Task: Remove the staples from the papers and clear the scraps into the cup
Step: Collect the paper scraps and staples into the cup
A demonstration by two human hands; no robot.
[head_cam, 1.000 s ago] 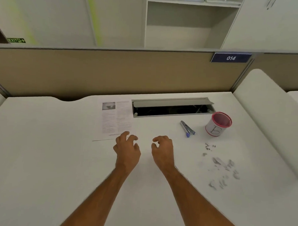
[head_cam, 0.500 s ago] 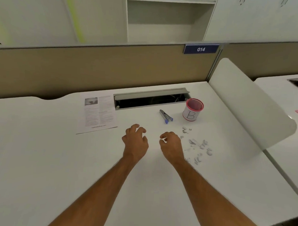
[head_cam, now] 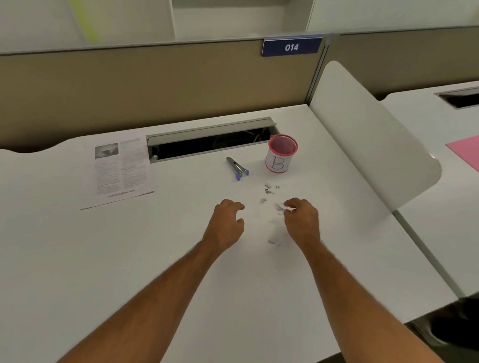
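**Hands over the scraps, cup waiting at the back of the table**

While the white table [head_cam: 65,256] fills most of the view, the printed papers [head_cam: 120,170] lie flat at its far left, their near edge slightly skewed and their far right corner close to the open cable slot [head_cam: 210,141] set into the table top. Just right of the slot's middle, a grey staple remover [head_cam: 236,167] with blue tips lies on the table, apart from everything else. Nearer the viewer, the left hand [head_cam: 226,226] hovers low over the bare table with its fingers loosely curled; its grip holds nothing. Between the two hands and a little beyond them lie small scraps [head_cam: 269,189]: dark staple bits in a loose cluster, with a few pale, blurred paper bits nearer, one more [head_cam: 272,241] lying by the right wrist. The right hand [head_cam: 302,221] is curled, and its thumb and fingertips [head_cam: 288,204] meet around a small pale scrap [head_cam: 281,208]; motion blur makes it hard to tell whether the grip is truly pinching it or only touching it. Beyond the scraps stands the cup [head_cam: 281,158], upright, white with a red rim and a handwritten letter B, near the right end of the slot and well apart from both hands. Further right, a white rounded divider [head_cam: 372,137] rises at the table edge, and a pink sheet [head_cam: 475,153] lies on the neighbouring desk.
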